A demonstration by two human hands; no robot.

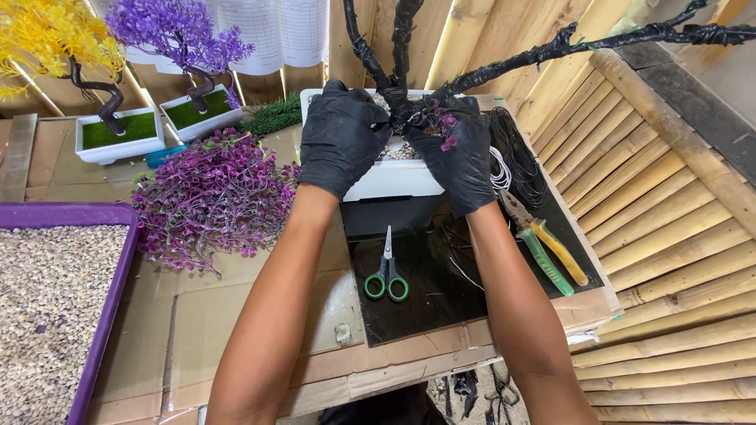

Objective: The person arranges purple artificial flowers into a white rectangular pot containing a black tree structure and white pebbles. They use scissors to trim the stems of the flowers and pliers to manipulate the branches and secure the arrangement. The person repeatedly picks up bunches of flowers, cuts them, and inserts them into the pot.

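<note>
Both my hands wear black gloves and meet at the base of a black-wrapped tree trunk point(398, 47) that rises from a white rectangular pot point(394, 179) filled with pebbles. My left hand point(340, 138) grips the trunk's base from the left. Against the trunk from the right, my right hand point(459, 153) pinches a small purple plastic sprig point(442, 122). A black branch point(598, 41) stretches off to the upper right.
A heap of purple plastic foliage point(213, 197) lies left of the pot. Green-handled scissors point(387, 275) and yellow-green pliers point(547, 248) rest on a dark sheet. Coiled black wire point(516, 153), a purple tray of gravel point(47, 307), and two finished small trees point(118, 71) stand around.
</note>
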